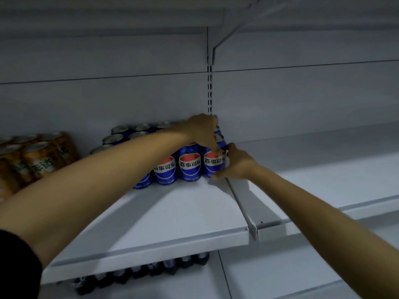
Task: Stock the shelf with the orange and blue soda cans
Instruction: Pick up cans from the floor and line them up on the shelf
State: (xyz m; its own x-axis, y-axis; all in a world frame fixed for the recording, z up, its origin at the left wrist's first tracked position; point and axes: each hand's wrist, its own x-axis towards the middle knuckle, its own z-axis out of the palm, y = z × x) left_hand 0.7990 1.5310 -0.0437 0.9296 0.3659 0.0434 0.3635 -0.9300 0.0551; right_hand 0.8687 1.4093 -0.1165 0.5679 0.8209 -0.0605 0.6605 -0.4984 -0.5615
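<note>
Blue cans standing upright in rows at the back of the white shelf, front row of labels facing out. Rightmost front can caught between both hands. Left fingers curled down over its top and upper side, reaching from above. Right fingers wrapped around its right side, thumb low against its base, pinching it. Left hand arched above the row, forearm crossing the frame from lower left and hiding part of the front cans; dark sleeve at the bottom left corner. Right hand sitting just at the seam where the shelf meets the next shelf section, forearm coming in from lower right. Behind the front row, more blue cans seen by their silver tops, packed close, reaching toward the back panel. Orange cans farther left on the same shelf, grouped and blurred, apart from the blue group. Slotted upright running up the back panel above the hands, bracket holding an upper shelf. Dark bottles lined up on the shelf below, details too dim to tell.
</note>
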